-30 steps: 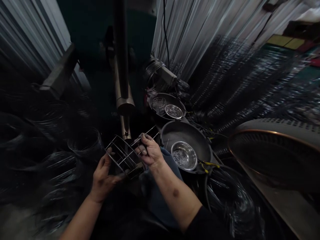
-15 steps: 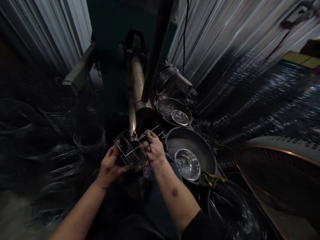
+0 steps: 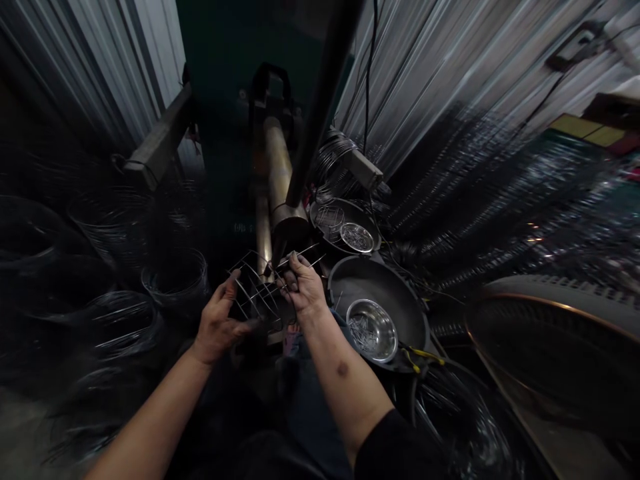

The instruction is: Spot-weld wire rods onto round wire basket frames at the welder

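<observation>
Two hands on one wire rack [image 3: 256, 293]. Grips with both: left hand [image 3: 220, 323] on the left side, thumb up by the edge wire, other fingers lower along the near side; right hand [image 3: 303, 283] closed on the wires at the right side, thumb and forefinger pinched together, wire ends sticking out beyond. Holds the rack tilted in front of the body, at the near end of a slim brass-coloured bar [image 3: 263, 233]; cannot tell from this view whether touching. Above the slim bar, a thick brass-coloured cylinder [image 3: 280, 160], running back to a dark green machine [image 3: 215, 167]; slanting down to the cylinder's near end, a dark rod [image 3: 320, 93].

Right of the right hand, a dark pan [image 3: 363, 280], with a steel bowl [image 3: 385, 330] of small metal pieces [image 3: 363, 333] inside. Just behind, a second pan [image 3: 347, 212], with a shallow steel dish [image 3: 357, 249] and a round wire grid [image 3: 329, 220] side by side. Farther back, a coil of wire [image 3: 330, 157] beside a pale box [image 3: 363, 167]. At far right, a round housing [image 3: 555, 303] with copper-coloured rim. At left, round wire baskets [image 3: 175, 280] in deep shadow, too dark for detail.
</observation>
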The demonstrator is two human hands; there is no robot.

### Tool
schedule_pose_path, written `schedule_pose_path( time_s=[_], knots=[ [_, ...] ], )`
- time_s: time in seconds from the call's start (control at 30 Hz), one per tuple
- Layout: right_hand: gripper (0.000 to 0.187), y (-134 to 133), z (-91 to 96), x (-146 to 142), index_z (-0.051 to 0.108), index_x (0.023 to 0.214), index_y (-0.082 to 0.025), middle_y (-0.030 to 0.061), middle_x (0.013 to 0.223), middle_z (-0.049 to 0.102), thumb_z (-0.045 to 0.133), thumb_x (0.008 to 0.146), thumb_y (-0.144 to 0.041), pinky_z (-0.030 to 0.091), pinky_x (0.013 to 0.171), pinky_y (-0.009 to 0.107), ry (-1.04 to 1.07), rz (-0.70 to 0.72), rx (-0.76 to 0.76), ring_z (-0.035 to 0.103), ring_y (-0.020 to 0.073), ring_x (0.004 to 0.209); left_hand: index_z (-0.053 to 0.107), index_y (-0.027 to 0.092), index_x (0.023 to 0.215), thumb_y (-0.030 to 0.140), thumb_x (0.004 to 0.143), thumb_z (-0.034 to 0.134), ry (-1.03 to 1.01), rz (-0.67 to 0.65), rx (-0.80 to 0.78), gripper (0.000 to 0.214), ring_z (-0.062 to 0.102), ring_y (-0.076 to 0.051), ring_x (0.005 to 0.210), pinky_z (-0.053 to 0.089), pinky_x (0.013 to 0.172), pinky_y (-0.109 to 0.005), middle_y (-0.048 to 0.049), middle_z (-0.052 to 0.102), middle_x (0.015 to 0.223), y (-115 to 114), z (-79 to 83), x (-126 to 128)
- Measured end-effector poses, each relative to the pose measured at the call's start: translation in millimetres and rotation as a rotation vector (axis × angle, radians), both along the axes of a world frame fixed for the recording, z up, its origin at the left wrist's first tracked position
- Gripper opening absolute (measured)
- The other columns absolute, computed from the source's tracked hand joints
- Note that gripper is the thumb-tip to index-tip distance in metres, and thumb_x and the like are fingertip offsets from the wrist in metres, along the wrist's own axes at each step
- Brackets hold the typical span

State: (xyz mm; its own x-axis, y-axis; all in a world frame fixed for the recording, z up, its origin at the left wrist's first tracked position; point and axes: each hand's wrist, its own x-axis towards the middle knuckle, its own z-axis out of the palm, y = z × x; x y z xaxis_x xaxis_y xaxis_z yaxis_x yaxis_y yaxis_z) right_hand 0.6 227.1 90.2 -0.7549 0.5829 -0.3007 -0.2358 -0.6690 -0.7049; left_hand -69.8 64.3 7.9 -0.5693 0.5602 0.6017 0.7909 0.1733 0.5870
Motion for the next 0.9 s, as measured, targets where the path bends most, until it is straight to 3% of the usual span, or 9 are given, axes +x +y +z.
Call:
schedule_pose_path(
  time_s=[0.2, 0.4, 0.6, 0.73, 0.9],
  knots=[
    [0.026, 2.0, -2.2, -2.8, 0.049, 0.071, -0.020, -0.0109, 0.047, 0.052, 0.072, 0.077, -0.030, 0.035, 0.035, 0.018, 0.008, -0.017, 0.010, 0.023, 0.0013, 0.029, 0.030, 0.017, 0.147, 0.052, 0.067, 0.075, 0.043, -0.015, 0.022, 0.098, 0.060, -0.027, 0.109, 0.052, 0.094, -0.038, -0.0145, 0.054, 0.130, 1.5, -1.8, -4.1],
    [0.024, -0.9, 3.0, -0.9, 0.049, 0.071, -0.019, -0.0117, 0.049, 0.050, 0.072, 0.076, -0.027, 0.038, 0.040, 0.017, -0.025, -0.041, -0.015, 0.025, 0.0009, 0.031, 0.035, 0.021, 0.144, 0.051, 0.066, 0.076, -0.005, -0.007, 0.018, 0.093, 0.060, -0.030, 0.111, 0.051, 0.096, -0.044, -0.0135, 0.057, 0.127, 4.3, 4.1, 0.1],
    [0.022, -0.6, -1.6, 13.0, 0.052, 0.071, -0.018, -0.0066, 0.054, 0.057, 0.072, 0.069, -0.025, 0.035, 0.040, 0.017, -0.047, -0.124, 0.074, 0.049, 0.0057, 0.042, 0.035, 0.015, 0.144, 0.050, 0.065, 0.078, -0.054, 0.030, 0.073, 0.096, 0.061, -0.027, 0.110, 0.049, 0.097, -0.041, -0.0152, 0.056, 0.129, -0.9, 3.4, 13.0],
    [0.025, 3.1, -1.6, 23.7, 0.051, 0.070, -0.018, -0.0086, 0.049, 0.053, 0.075, 0.064, -0.024, 0.027, 0.033, 0.017, -0.070, -0.064, 0.159, 0.044, 0.0057, 0.035, 0.038, 0.014, 0.141, 0.051, 0.065, 0.077, -0.137, 0.057, 0.099, 0.093, 0.062, -0.026, 0.105, 0.050, 0.096, -0.041, -0.0158, 0.056, 0.127, -5.3, -1.0, 19.5],
    [0.031, -0.3, 4.7, 20.7, 0.050, 0.070, -0.018, -0.0093, 0.051, 0.053, 0.079, 0.062, -0.025, 0.028, 0.034, 0.016, -0.012, -0.128, 0.142, 0.045, 0.0040, 0.036, 0.044, 0.016, 0.137, 0.050, 0.064, 0.078, -0.159, 0.067, 0.063, 0.088, 0.062, -0.025, 0.102, 0.054, 0.090, -0.039, -0.0145, 0.058, 0.123, -3.5, -2.6, 17.0]
  ],
)
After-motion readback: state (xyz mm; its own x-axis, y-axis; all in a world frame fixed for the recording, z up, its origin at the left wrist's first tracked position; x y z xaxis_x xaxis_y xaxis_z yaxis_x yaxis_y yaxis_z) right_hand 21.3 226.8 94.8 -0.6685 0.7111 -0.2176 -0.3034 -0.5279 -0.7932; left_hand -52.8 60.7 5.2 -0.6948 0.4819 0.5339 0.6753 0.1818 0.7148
